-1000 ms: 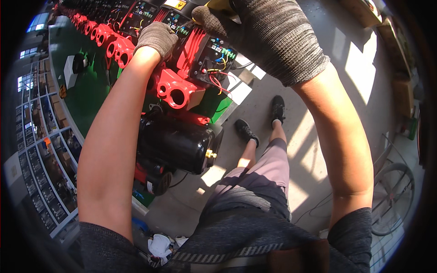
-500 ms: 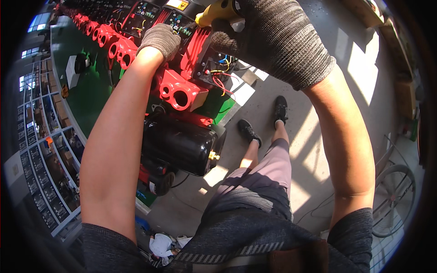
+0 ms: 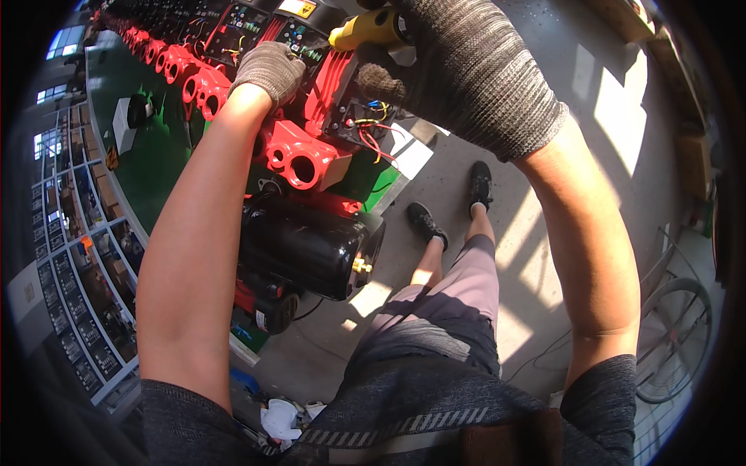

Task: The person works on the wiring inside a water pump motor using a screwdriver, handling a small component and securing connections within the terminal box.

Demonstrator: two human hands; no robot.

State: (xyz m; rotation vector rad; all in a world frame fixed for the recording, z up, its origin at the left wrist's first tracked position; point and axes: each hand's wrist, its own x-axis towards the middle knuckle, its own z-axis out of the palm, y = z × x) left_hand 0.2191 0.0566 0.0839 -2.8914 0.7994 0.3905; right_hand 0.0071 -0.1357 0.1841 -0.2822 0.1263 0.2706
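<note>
Gripping a yellow power driver (image 3: 369, 31) in the gloved right hand (image 3: 470, 74), with the thumb standing off below its body. Aiming the tapered nose leftward, close over an open black terminal box (image 3: 308, 43); not showing clearly whether touching any screw there. Curling the gloved left hand (image 3: 270, 71) beside the near left edge of that same box, above the row of red pump castings (image 3: 303, 159); hiding the fingertips, so giving no way to tell whether closed on a wire or on nothing.

Working, by the look of it, on the second unit from the near end of the green-topped bench (image 3: 159, 163). Exposing a board and green terminals in that box, with no cover fitted, so seemingly standing part-way through. Lying open as well at the near end, a little below the right thumb: another terminal box (image 3: 346, 116), with red and yellow wires (image 3: 375, 145) dangling loose past its edge, so apparently having connections left to make. Showing an open box (image 3: 233, 35) farther up the row too, with coloured wires inside; being too small to judge beyond that. Sitting below the castings, near the bench edge: a black tank (image 3: 303, 237) with a brass fitting (image 3: 361, 265).
</note>
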